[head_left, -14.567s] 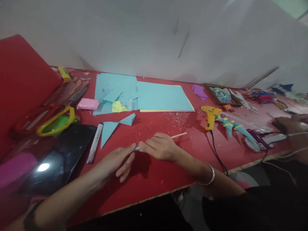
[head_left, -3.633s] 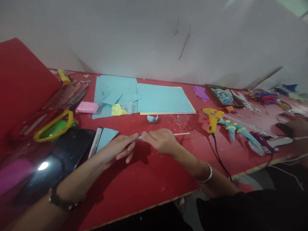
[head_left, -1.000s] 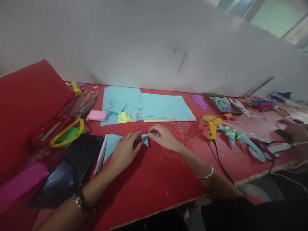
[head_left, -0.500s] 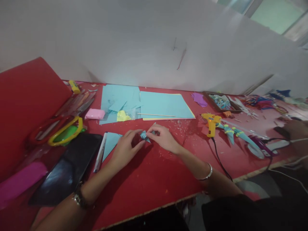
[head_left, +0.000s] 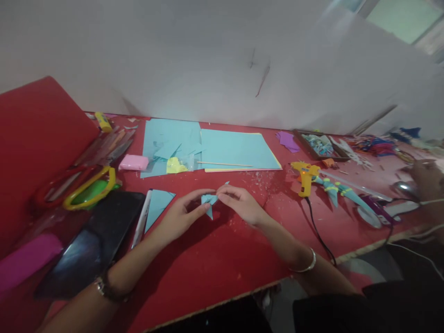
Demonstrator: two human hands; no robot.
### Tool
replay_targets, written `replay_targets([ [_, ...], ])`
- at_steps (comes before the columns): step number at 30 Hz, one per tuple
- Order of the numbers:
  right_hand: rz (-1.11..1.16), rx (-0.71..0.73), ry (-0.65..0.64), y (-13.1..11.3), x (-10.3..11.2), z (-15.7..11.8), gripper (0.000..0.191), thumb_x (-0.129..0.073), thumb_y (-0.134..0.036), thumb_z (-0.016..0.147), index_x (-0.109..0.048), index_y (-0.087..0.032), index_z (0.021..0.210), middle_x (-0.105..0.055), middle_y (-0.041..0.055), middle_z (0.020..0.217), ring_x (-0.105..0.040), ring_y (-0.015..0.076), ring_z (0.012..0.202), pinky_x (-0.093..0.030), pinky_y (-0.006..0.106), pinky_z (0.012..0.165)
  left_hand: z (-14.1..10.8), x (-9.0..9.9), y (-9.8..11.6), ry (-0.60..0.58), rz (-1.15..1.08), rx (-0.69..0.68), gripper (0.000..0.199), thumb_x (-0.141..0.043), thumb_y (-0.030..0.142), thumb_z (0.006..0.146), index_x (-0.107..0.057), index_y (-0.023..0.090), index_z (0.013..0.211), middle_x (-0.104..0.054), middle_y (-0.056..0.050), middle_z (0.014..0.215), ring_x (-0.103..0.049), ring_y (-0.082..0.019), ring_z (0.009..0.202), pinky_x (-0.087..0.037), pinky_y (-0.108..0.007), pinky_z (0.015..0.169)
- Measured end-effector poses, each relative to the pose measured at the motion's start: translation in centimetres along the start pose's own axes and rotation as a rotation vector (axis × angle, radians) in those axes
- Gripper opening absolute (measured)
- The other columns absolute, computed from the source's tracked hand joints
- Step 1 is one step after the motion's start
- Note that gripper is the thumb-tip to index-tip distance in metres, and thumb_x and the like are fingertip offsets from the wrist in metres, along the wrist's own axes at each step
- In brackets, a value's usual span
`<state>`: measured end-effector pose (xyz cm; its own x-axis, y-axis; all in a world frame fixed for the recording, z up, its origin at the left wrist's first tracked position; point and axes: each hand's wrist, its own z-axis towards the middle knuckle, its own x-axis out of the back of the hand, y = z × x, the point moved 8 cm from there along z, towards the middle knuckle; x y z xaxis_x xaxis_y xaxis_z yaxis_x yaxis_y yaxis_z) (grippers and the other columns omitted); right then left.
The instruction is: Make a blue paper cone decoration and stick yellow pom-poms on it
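Note:
Between both hands is a small folded piece of light blue paper (head_left: 209, 200) with pointed corners, held just above the red table (head_left: 208, 268). My left hand (head_left: 182, 212) pinches its left side between thumb and fingers. On the right side, my right hand (head_left: 241, 202) is closed on the same paper, its thumb and fingertips pressed together; a pale blue tip sticks out behind that hand. To the left of my left hand lie a blue paper triangle (head_left: 158, 208) and a white marker (head_left: 141, 219).
Blue sheets (head_left: 239, 149), with a thin stick on them, lie by the wall. A yellow glue gun (head_left: 305, 176) with a black cord stands right. Left are a black phone-like slab (head_left: 93, 245), scissors and a pink packet (head_left: 133, 162). Another person's hand (head_left: 426, 178) is at far right.
The folded paper has turned, so one point now hangs down. My right hand has shifted slightly right and down. The other person's hand has come further into view.

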<state>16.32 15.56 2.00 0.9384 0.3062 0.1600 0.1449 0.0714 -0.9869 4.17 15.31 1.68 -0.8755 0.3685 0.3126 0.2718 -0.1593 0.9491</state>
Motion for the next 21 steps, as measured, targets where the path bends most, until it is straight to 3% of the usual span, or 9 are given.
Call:
replay_targets([
  [4, 0.046, -0.012, 0.035, 0.4, 0.3, 0.0, 0.013, -0.052, -0.031, 0.077, -0.058, -0.021, 0.072, -0.055, 0.0010, 0.078, -0.052, 0.0135, 0.076, -0.040, 0.030, 0.076, -0.1, 0.6, -0.3, 0.042, -0.057, 0.038, 0.030, -0.051, 0.038, 0.076, -0.060, 0.026, 0.102, -0.066, -0.004, 0.096, -0.058, -0.020, 0.083, -0.047, -0.035, 0.073],
  [9, 0.062, -0.033, 0.018, 0.6, 0.1, -0.1, 0.013, -0.051, -0.031, 0.077, -0.056, -0.021, 0.070, -0.054, 0.0014, 0.075, -0.051, 0.0138, 0.073, -0.040, 0.030, 0.075, -0.2, 0.5, -2.0, 0.066, -0.323, 0.154, 0.034, -0.043, 0.042, 0.081, -0.058, 0.024, 0.107, -0.064, -0.007, 0.099, -0.059, -0.020, 0.086, -0.049, -0.033, 0.072],
  [12, 0.058, -0.008, 0.005, 0.6, -0.2, -0.1, 0.012, -0.051, -0.030, 0.077, -0.057, -0.021, 0.071, -0.054, 0.0012, 0.075, -0.050, 0.0138, 0.073, -0.040, 0.031, 0.075, -0.3, 0.0, -2.2, 0.024, -0.412, 0.195, 0.035, -0.043, 0.043, 0.081, -0.057, 0.024, 0.106, -0.064, -0.007, 0.095, -0.060, -0.018, 0.078, -0.050, -0.031, 0.068],
  [16, 0.033, 0.043, 0.006, 0.4, -0.4, -0.2, 0.014, -0.052, -0.032, 0.077, -0.056, -0.021, 0.070, -0.055, 0.0006, 0.076, -0.051, 0.0140, 0.076, -0.039, 0.031, 0.078, -0.3, -0.7, -1.2, -0.072, -0.422, 0.152, 0.034, -0.056, 0.037, 0.074, -0.056, 0.027, 0.106, -0.062, -0.004, 0.104, -0.060, -0.018, 0.085, -0.048, -0.032, 0.075],
  [21, 0.012, 0.035, 0.037, 0.4, -0.2, -0.4, 0.016, -0.051, -0.034, 0.077, -0.055, -0.021, 0.070, -0.053, 0.0001, 0.073, -0.049, 0.0133, 0.073, -0.039, 0.029, 0.073, -0.2, -0.5, -1.1, -0.051, -0.369, 0.176, 0.030, -0.053, 0.033, 0.077, -0.055, 0.028, 0.106, -0.064, 0.000, 0.075, -0.061, -0.016, 0.071, -0.048, -0.034, 0.073],
])
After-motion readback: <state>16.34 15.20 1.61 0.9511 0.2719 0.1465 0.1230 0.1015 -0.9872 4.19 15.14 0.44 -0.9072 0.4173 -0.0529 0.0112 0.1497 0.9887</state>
